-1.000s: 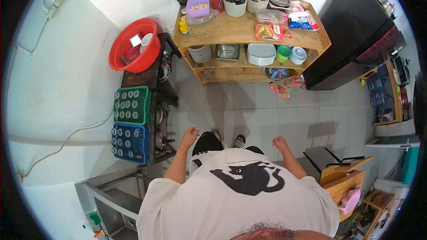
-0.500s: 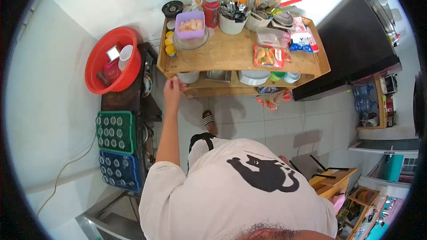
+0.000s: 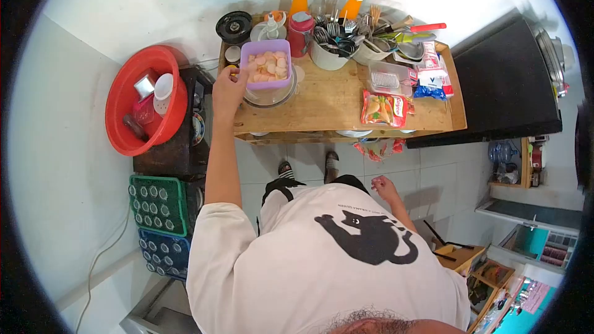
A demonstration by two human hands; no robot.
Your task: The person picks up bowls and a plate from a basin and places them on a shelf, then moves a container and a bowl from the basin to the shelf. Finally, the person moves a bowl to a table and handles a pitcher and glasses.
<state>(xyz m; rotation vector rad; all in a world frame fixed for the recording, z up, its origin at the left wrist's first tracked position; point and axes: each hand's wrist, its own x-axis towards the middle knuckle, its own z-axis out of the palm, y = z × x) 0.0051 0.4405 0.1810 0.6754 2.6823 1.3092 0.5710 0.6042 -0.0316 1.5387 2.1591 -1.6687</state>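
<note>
My left hand [image 3: 230, 89] is at the left edge of the wooden table [image 3: 322, 105], fingers bent together over a small yellow-capped item they mostly cover. Just right of it is a purple container [image 3: 287, 80] filled with pale pinkish round slices [image 3: 267, 67], resting on a clear round lid or plate [image 3: 272, 98]. A small jar [image 3: 232, 54] stands behind the hand. My right hand [image 3: 385, 187] hangs over the floor in front of the table, its fingers curled; whether it holds anything is too small to tell.
Behind the container stand a red jug [image 3: 301, 36], orange bottles [image 3: 299, 1] and a cutlery tub [image 3: 328, 57]. Food packets [image 3: 385, 109] lie at the table's right, beside a black cabinet [image 3: 507, 86]. A red basin [image 3: 117, 130] and glass crates [image 3: 156, 205] are at the left.
My left hand has moved forward from below the table's front edge to its left side. My right hand has come into view, a second foot shows, and the table appears closer.
</note>
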